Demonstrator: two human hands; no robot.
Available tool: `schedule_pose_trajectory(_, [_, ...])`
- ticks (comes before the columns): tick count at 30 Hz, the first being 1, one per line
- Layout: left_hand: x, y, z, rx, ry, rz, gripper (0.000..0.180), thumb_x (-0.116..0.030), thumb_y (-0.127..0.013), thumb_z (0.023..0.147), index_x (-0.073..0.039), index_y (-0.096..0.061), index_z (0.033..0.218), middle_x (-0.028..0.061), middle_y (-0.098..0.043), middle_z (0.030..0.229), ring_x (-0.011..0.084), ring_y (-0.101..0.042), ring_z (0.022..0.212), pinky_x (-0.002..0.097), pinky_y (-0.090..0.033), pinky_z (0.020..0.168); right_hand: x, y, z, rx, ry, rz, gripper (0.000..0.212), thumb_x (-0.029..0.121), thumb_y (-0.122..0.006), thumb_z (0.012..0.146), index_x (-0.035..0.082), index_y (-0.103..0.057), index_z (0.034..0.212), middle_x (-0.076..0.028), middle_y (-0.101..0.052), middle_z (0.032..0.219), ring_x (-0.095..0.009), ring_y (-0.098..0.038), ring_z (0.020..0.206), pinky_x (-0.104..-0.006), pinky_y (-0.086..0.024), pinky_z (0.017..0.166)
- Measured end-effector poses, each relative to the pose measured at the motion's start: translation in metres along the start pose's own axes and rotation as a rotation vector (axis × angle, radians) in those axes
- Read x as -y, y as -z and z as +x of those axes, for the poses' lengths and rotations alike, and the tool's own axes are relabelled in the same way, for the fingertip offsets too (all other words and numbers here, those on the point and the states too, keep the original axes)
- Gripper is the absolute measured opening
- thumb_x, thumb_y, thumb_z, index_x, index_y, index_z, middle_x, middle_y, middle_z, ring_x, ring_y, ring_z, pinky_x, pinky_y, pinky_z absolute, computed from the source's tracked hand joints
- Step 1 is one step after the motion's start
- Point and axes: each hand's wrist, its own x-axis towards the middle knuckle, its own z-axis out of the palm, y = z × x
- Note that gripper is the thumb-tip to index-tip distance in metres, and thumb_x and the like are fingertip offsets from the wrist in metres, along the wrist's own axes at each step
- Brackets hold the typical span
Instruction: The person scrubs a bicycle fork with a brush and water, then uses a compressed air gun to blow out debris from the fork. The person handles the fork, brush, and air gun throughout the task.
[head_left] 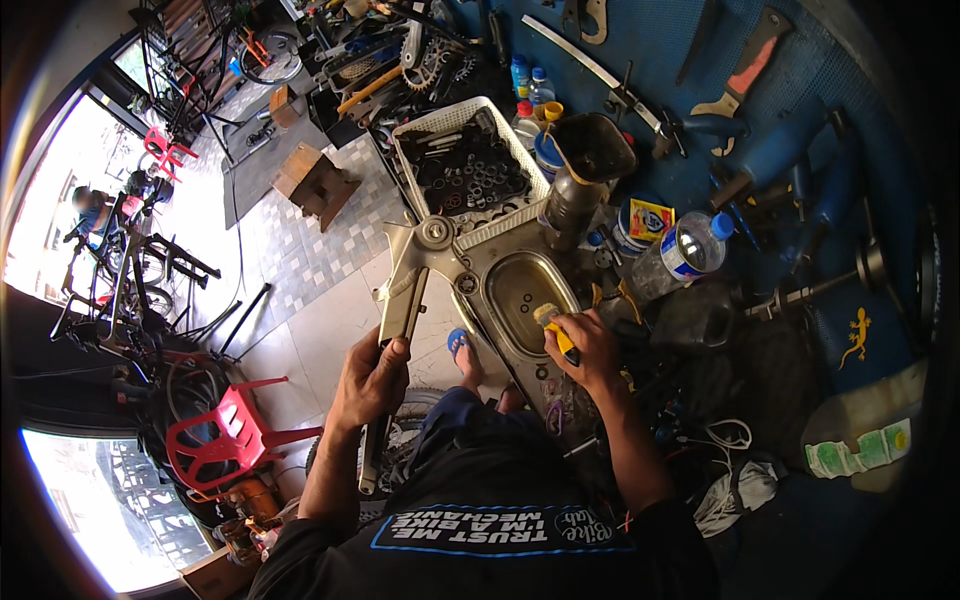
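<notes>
My left hand (372,385) is closed round the arm of a pale metal bike frame part (408,262), holding it upright beside the bench. Its wide top end has round pivot holes, and a long dark leg runs down past my forearm. My right hand (588,350) grips a yellow-handled brush (563,345). The pale bristles are over the right side of a shallow metal basin (490,310) with murky liquid. A few small dark rings (526,300) lie in the basin. Brush and frame part are apart from each other.
Behind the basin, a white plastic basket (400,140) holds many small rings and parts. A cut-off bottle (572,205) and a clear blue-capped bottle (695,248) stand to the right. Tools hang on the blue wall. A red chair (225,435) and bike frames stand left, with a cardboard box (312,182) on the floor.
</notes>
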Motion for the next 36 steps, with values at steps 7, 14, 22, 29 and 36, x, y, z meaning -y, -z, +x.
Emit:
schedule_pose_trajectory(7, [0.004,0.0,-0.002,-0.025,0.019,0.042,0.036,-0.038,-0.064,0.107,-0.002,-0.06,0.106,-0.0055,-0.05,0.065,0.0037,-0.044,0.055,0.0245,-0.034,0.049,-0.015,-0.014,-0.002,0.043,0.089,-0.137,0.03,0.021,-0.08,0.087,0.008,-0.073,0.113,-0.009,-0.075,0.106,-0.03,-0.065,0.102,-0.0411,-0.054,0.092])
schedule_pose_trajectory(14, [0.007,0.003,-0.001,-0.048,-0.056,0.297,0.026,-0.027,-0.071,0.102,-0.002,-0.064,0.105,-0.0045,-0.054,0.071,0.0049,-0.047,0.065,0.0267,-0.039,0.057,-0.033,-0.019,-0.007,0.055,0.127,-0.115,0.037,0.025,-0.081,0.088,0.009,-0.071,0.119,-0.008,-0.074,0.11,-0.03,-0.065,0.104,-0.0425,-0.052,0.094])
schedule_pose_trajectory(22, [-0.004,0.033,0.005,-0.316,0.173,0.367,0.032,-0.026,-0.078,0.096,-0.006,-0.059,0.08,-0.0031,-0.055,0.061,0.0054,-0.049,0.053,0.0275,-0.04,0.049,-0.033,-0.005,-0.003,0.189,0.033,-0.159,0.045,0.019,-0.082,0.084,0.008,-0.069,0.126,-0.009,-0.074,0.112,-0.031,-0.064,0.105,-0.043,-0.05,0.096])
schedule_pose_trajectory(29, [-0.001,0.041,0.008,-0.225,0.08,0.243,0.037,-0.032,-0.075,0.098,-0.009,-0.056,0.075,0.0003,-0.055,0.051,0.0091,-0.051,0.04,0.0267,-0.038,0.041,-0.057,-0.012,-0.016,0.241,0.084,-0.236,0.058,0.002,-0.076,0.075,0.009,-0.067,0.132,-0.01,-0.071,0.121,-0.03,-0.061,0.113,-0.0423,-0.048,0.101])
schedule_pose_trajectory(36, [0.006,0.037,0.009,-0.164,0.119,0.234,0.036,-0.033,-0.078,0.097,-0.005,-0.059,0.084,-0.0041,-0.053,0.061,0.0054,-0.049,0.052,0.0275,-0.038,0.048,-0.042,-0.003,-0.011,0.202,0.01,-0.138,0.048,0.007,-0.071,0.08,0.01,-0.067,0.128,-0.01,-0.071,0.119,-0.032,-0.063,0.11,-0.0454,-0.048,0.099])
